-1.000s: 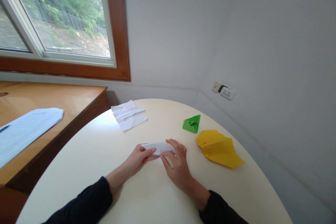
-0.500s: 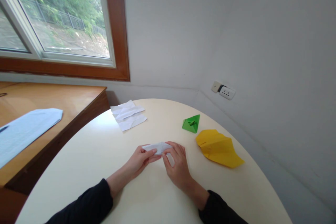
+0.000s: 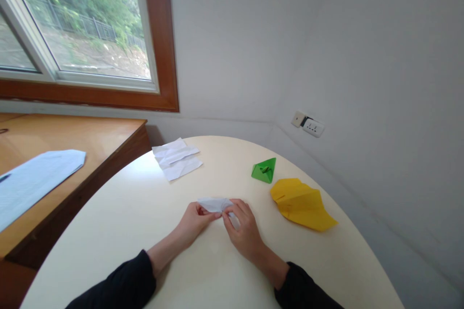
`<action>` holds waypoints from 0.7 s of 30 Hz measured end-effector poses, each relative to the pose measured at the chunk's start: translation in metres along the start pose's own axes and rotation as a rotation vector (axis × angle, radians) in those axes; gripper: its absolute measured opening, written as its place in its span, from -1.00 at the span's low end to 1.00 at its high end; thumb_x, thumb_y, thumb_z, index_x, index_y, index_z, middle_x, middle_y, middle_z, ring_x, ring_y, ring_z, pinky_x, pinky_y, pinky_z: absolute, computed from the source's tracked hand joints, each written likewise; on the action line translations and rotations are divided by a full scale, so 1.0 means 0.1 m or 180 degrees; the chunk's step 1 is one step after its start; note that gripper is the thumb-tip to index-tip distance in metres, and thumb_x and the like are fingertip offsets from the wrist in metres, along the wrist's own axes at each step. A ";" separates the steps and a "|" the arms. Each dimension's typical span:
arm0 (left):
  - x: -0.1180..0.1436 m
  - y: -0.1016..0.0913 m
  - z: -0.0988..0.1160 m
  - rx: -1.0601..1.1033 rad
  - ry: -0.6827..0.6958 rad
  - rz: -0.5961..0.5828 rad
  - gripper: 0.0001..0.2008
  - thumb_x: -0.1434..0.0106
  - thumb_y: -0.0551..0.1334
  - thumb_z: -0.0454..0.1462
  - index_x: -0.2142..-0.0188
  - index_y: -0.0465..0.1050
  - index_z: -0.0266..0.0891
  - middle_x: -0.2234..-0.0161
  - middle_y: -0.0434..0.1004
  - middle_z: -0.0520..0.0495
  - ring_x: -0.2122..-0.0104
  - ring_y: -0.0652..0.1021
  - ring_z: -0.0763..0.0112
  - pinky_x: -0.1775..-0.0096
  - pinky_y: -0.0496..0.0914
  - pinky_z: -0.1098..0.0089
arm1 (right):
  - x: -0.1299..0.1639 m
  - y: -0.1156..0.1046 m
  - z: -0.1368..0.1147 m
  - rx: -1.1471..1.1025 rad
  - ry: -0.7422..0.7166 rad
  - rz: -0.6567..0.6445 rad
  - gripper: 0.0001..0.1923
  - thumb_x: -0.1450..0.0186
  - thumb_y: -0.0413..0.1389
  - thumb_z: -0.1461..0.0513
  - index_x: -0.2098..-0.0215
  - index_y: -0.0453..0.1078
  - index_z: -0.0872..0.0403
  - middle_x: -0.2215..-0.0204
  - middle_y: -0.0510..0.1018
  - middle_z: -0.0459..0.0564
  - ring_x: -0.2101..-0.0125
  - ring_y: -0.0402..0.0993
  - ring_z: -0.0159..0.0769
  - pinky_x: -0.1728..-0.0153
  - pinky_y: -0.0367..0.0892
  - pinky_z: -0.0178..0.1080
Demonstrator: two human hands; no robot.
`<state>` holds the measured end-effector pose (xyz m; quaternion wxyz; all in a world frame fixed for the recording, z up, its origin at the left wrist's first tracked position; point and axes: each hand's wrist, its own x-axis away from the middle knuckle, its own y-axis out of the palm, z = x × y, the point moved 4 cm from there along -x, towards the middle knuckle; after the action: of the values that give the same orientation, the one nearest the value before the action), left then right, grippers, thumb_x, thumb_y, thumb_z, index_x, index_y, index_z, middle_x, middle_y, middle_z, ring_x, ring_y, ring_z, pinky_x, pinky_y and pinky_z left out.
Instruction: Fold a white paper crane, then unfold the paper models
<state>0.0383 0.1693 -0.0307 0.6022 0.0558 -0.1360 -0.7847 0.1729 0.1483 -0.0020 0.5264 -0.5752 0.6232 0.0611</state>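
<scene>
A small folded piece of white paper (image 3: pixel 212 203) is held between my two hands near the middle of the round table (image 3: pixel 217 270). My left hand (image 3: pixel 195 221) grips its left part and lower edge, thumb pointing right. Thumb and forefinger of my right hand (image 3: pixel 244 229) pinch the paper at its right side, where a flap shows below the fingers. The two thumbs are close together at the paper's lower edge. My fingers hide part of the folds.
White paper sheets (image 3: pixel 177 158) lie at the table's far left edge. To the right are a folded green paper piece (image 3: pixel 264 170) and a larger creased yellow paper (image 3: pixel 302 205). A wooden desk (image 3: pixel 108 137) with a pale blue-white sheet (image 3: pixel 43 178) stands at left.
My left thumb has slid down from the paper's face to its lower edge. The right thumb and forefinger have moved slightly left, and the right side of the paper now slants downward.
</scene>
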 end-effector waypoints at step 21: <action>-0.01 0.03 0.07 -0.0203 0.0411 0.0077 -0.70 0.11 0.41 -0.18 0.44 0.41 -0.31 0.56 0.47 0.01 0.52 0.46 0.43 0.38 0.34 0.42 | 0.08 0.06 0.18 -0.0933 0.1099 -0.0315 -0.85 -0.28 -0.02 0.21 0.17 0.19 0.05 0.51 0.51 -0.10 0.49 0.49 -0.32 0.44 0.36 -0.32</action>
<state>0.0393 0.1705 -0.0229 0.6206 0.0854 -0.0725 -0.7761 0.1801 0.1570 -0.0188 0.3251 -0.6772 0.6595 0.0259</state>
